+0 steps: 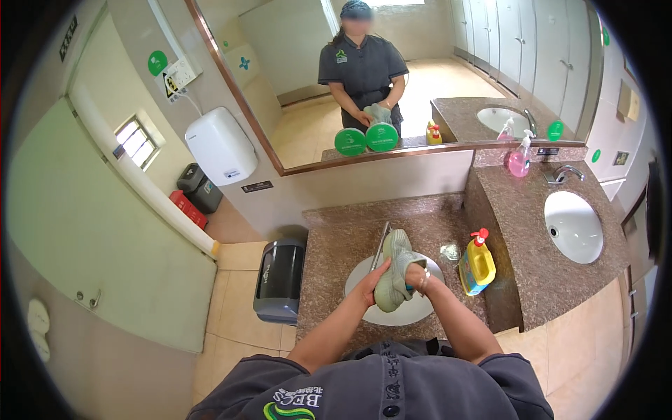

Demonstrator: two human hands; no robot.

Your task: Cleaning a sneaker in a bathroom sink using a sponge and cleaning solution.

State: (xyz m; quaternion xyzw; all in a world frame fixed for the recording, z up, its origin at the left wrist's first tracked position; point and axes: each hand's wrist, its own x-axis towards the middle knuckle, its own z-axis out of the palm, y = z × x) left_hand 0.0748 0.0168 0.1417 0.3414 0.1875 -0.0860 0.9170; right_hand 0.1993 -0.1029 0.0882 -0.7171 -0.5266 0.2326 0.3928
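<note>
A pale green sneaker (389,288) is held tilted over the white sink basin (402,320), its toe toward me. Along its left side, my left hand (371,281) is closed around the sole edge. My right hand (418,277), with a bracelet at the wrist, is at the shoe's opening. Its fingers are mostly hidden by a pale grey, cloth-like fold (414,262); whether this is a cloth or part of the shoe I cannot tell. Behind the shoe, a metal faucet (384,241) reaches over the basin.
A yellow pump bottle with a red top (477,266) stands on the brown stone counter right of the basin. On the raised counter are pink soap (519,162) and a second sink (574,227). A black dispenser (278,283) is at the left; a mirror (420,91) fills the wall ahead.
</note>
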